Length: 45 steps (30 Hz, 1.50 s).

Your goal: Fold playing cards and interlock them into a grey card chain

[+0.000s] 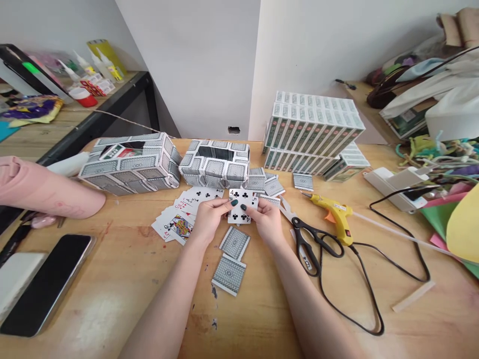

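Note:
Between my two hands is a playing card (239, 213), a four of clubs, face toward me, with the edge of a five showing behind its right side. My left hand (210, 215) pinches its left edge, and my right hand (268, 217) pinches the right edge. Loose face-up cards (170, 219) fan out beside my left hand. Below the held card, two patterned card pieces (229, 273) lie back up on the table. Just beyond my hands stands a box covered in playing cards (214, 167), with an opening in its top.
A larger card-covered box (130, 169) stands to the left. Black-handled scissors (310, 234) and a yellow glue gun (339, 217) with its cord lie right. Stacked card packs (310, 129) stand behind. A phone (47, 284) and a pink roll (48, 192) lie left.

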### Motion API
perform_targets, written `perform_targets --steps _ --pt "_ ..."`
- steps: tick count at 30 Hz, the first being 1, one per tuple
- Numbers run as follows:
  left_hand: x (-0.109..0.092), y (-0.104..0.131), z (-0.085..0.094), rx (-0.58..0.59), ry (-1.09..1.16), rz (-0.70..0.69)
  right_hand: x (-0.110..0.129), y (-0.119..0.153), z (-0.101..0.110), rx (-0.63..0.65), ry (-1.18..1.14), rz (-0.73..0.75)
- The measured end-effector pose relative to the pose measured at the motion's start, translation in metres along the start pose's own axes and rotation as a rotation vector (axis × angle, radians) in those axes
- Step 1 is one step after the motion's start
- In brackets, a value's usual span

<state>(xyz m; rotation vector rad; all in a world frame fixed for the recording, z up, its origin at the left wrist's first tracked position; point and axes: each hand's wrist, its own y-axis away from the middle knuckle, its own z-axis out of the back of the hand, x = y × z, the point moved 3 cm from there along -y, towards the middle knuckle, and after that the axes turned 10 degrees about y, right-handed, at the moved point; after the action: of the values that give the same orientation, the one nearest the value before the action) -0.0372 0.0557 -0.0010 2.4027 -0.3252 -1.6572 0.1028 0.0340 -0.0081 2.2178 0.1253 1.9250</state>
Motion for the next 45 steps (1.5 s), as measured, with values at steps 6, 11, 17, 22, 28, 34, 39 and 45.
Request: perform_targets --steps 6,11,17,22,28,34,39,45 --pt "0.002 0.005 -0.005 -0.113 -0.233 -0.151 0.0 0.001 -0.001 -0.035 -0.023 0.007" --pt "-0.001 0.013 -0.009 -0.204 -0.601 -0.372 0.0 0.002 -0.005 -0.037 0.034 0.015" --pt "-0.006 0.015 -0.011 -0.213 -0.733 -0.477 -0.001 0.004 -0.009 -0.015 0.04 -0.012" --pt "-0.007 0.011 -0.013 -0.192 -0.735 -0.503 0.003 0.005 -0.009 -0.021 0.054 -0.004" --pt "-0.003 0.004 -0.01 -0.163 -0.61 -0.402 0.003 0.004 -0.007 -0.043 0.072 0.028" --pt "-0.004 0.003 -0.006 0.018 -0.269 -0.188 0.005 0.003 -0.002 -0.095 0.117 0.054" --pt "-0.01 0.007 -0.005 0.112 -0.44 -0.253 0.009 0.004 -0.005 -0.057 0.089 0.071" --pt "-0.009 0.008 -0.007 0.044 -0.658 -0.357 0.007 0.003 -0.004 -0.047 0.11 0.082"
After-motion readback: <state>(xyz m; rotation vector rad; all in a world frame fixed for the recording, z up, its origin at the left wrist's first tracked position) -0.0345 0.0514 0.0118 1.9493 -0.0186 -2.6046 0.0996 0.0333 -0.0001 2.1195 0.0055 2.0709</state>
